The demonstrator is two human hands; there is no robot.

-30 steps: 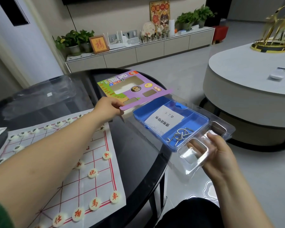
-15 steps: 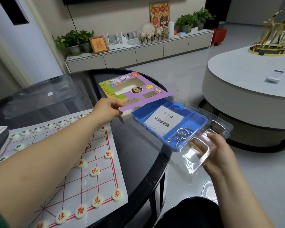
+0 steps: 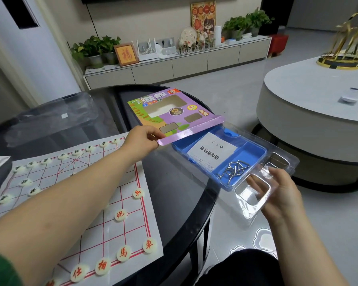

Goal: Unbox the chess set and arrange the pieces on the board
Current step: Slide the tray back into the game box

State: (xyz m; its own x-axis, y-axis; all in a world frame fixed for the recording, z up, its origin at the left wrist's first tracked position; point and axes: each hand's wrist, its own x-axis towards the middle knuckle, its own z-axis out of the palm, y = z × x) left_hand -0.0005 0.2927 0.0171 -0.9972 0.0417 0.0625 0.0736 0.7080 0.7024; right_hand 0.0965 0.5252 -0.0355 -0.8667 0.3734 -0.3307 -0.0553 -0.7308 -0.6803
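My left hand (image 3: 142,139) pinches the near edge of a purple cardboard box sleeve (image 3: 174,112), held over the far side of the round table. My right hand (image 3: 277,195) supports from below a clear plastic blister tray (image 3: 254,195) that carries a blue inner tray (image 3: 252,153). In the blue tray lie a white instruction sheet (image 3: 212,150) and metal ring puzzles (image 3: 235,169). The paper chess board (image 3: 103,203) lies flat on the table at the left. Round white pieces with red characters (image 3: 124,252) line its near edge, and pieces with dark characters (image 3: 89,148) line its far edge.
The black glass table's rim (image 3: 207,209) runs under the trays. A clear plastic cover (image 3: 54,118) lies at the back left of the table. To the right stands a low white oval table (image 3: 318,104) with a remote (image 3: 350,94) on it. My dark-clad knee (image 3: 246,269) is below.
The purple sleeve in my left hand has drawn a little further off the blue tray, baring more of it. My right hand keeps its hold under the clear tray.
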